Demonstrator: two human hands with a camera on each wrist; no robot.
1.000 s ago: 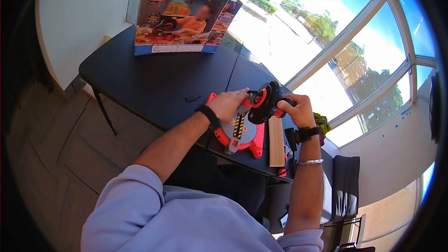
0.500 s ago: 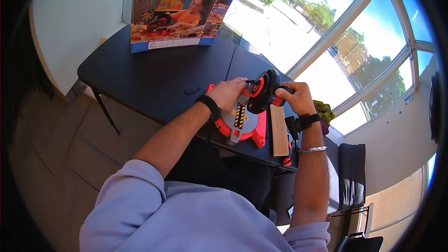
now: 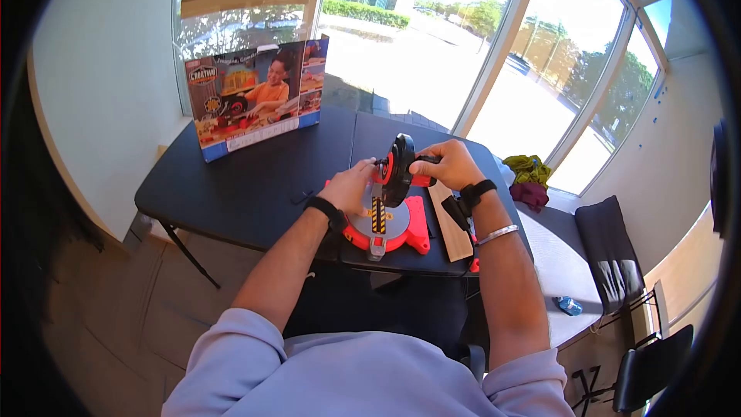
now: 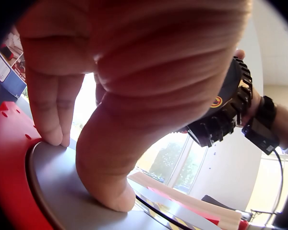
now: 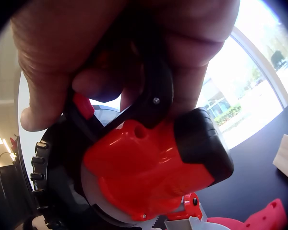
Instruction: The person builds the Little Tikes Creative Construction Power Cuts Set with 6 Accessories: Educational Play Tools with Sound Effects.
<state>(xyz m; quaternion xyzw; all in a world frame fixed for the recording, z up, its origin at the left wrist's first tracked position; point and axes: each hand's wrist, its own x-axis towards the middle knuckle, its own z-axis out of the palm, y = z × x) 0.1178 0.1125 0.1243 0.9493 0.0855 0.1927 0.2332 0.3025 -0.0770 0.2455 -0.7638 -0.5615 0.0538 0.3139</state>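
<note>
A toy miter saw stands on the dark table, with a red base (image 3: 417, 225) and a round grey turntable (image 3: 395, 224) marked by a black-and-yellow striped strip (image 3: 378, 216). My right hand (image 3: 454, 164) grips the black handle (image 5: 158, 91) of its saw head (image 3: 399, 174), which is raised and turned nearly edge-on in the head view. In the left wrist view, the thumb and two fingertips of my left hand (image 3: 351, 187) press down on the turntable, fairly straight. Its other fingers are mostly hidden behind the thumb and palm.
A wood-coloured plank (image 3: 451, 228) lies right of the saw. Small dark pieces (image 3: 302, 197) are to the left. A printed toy box (image 3: 251, 100) stands at the back left, before the windows. Cloths (image 3: 529, 174) and a blue item (image 3: 570, 306) lie on a bench at right.
The head view has levelled and shifted, so the box appears lower. The saw head now looks more edge-on. My right hand keeps its grip and my left stays at the turntable.
</note>
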